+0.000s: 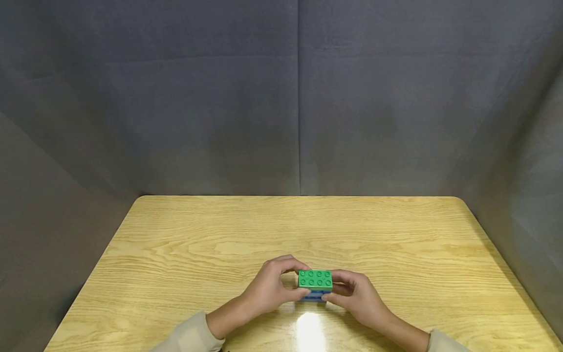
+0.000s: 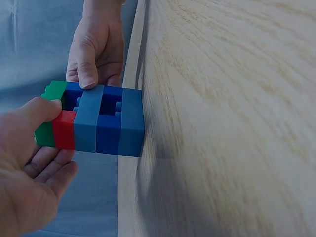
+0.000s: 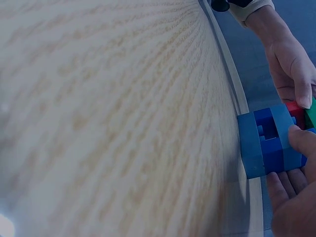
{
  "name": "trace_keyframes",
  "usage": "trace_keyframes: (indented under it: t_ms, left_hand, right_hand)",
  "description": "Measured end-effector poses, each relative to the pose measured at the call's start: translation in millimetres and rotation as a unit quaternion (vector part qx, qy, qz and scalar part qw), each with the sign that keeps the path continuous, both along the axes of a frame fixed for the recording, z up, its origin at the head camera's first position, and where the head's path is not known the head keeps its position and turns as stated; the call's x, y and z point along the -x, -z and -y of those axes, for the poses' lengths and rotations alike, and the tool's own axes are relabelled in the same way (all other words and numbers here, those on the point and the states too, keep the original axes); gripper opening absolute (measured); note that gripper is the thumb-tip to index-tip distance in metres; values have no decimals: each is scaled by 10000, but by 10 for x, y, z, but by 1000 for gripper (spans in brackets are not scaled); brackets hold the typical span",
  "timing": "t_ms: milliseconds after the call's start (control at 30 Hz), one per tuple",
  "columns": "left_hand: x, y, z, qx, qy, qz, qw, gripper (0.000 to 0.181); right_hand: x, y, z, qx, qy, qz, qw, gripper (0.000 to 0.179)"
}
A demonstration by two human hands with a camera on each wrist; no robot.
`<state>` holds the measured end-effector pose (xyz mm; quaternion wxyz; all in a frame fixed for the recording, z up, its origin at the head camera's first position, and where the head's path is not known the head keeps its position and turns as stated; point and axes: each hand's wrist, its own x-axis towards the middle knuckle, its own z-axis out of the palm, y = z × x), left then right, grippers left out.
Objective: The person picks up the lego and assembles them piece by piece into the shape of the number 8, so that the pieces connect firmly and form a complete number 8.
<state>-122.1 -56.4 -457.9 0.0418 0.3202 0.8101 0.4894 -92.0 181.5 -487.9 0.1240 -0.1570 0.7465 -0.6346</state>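
A stack of toy building bricks stands upright on the table, held between both hands. Its top layer is a green brick (image 1: 315, 279) with studs facing up. Under that, a red brick (image 2: 64, 129) sits on the left-hand side, with blue beside it on the right. Lighter and darker blue bricks (image 2: 131, 123) form the lower layers, with gaps in the darker ones. My left hand (image 1: 270, 288) pinches the upper left end, thumb in front at the green and red bricks. My right hand (image 1: 362, 299) grips the right end, its thumb on the front of a blue layer.
The wooden table (image 1: 211, 234) extends behind and to both sides of the hands. Dark grey fabric (image 1: 198, 112) hangs around its back and sides. A bright light reflection lies on the tabletop in front of the stack.
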Motion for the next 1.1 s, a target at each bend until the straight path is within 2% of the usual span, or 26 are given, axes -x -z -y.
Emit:
trace_keyframes:
  t_ms: [200,533,667,767,900,1000,1100]
  left_hand:
    - [-9,0,-5,10,40,152,9999,34]
    - [-4,20,-36,81,112,151,9998,35]
    - [5,33,-29,111,190,-9,9998,38]
    - [18,21,-3,137,211,-163,9996,48]
    - [55,-41,87,51,16,-164,9999,56]
    - [119,-112,190,-84,-258,-161,9995,51]
    - [216,-213,308,-34,-519,-247,9983,47]
  right_hand:
    - [-2,11,-5,8,-38,66,10000,40]
    - [-10,-7,-11,-97,15,33,9999,41]
    - [-28,-32,-9,-309,35,-179,9994,44]
    - [-38,-44,-12,-556,54,-519,9971,56]
    - [-48,-74,-43,-635,72,-885,9940,68]
    - [-47,-144,-99,-560,120,-1019,9931,58]
    - [2,-245,-182,-661,269,-1194,9903,46]
